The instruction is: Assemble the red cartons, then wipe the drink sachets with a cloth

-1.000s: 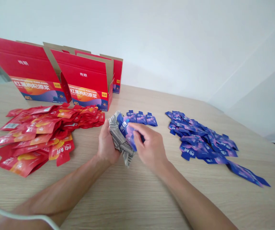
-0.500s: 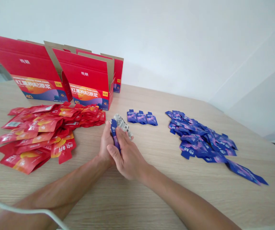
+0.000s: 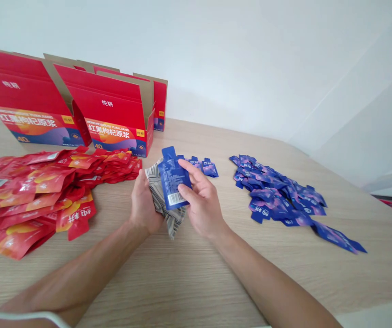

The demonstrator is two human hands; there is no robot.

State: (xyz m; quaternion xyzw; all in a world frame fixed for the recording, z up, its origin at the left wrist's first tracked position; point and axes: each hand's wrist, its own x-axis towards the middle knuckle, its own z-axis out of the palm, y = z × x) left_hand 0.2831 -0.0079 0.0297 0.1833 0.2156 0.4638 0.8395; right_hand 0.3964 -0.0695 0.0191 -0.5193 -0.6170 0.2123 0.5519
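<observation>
My right hand [image 3: 203, 200] pinches a blue drink pouch [image 3: 173, 180] by its right edge. The pouch's printed back and barcode face me, and its narrow spout end points away. Behind and below it, my left hand [image 3: 144, 205] holds a grey striped cloth [image 3: 158, 191], its lower corner hanging free. The pouch lies over the cloth; whether they press together I cannot tell. Just past my right fingers, a short row of blue pouches [image 3: 210, 168] lies flat on the table [image 3: 196, 278], partly hidden by the hand.
Left of my hands spreads a heap of red pouches [image 3: 45, 182]. Behind it stand open red cartons [image 3: 114, 109] with raised lids. A pile of blue pouches [image 3: 281, 191] lies to the right. A white cable [image 3: 21, 314] crosses the lower left corner.
My hands have moved apart from being pressed around the pouch and cloth. The pouch has turned from edge-on to show its back, and more cloth shows. The view has shifted slightly right.
</observation>
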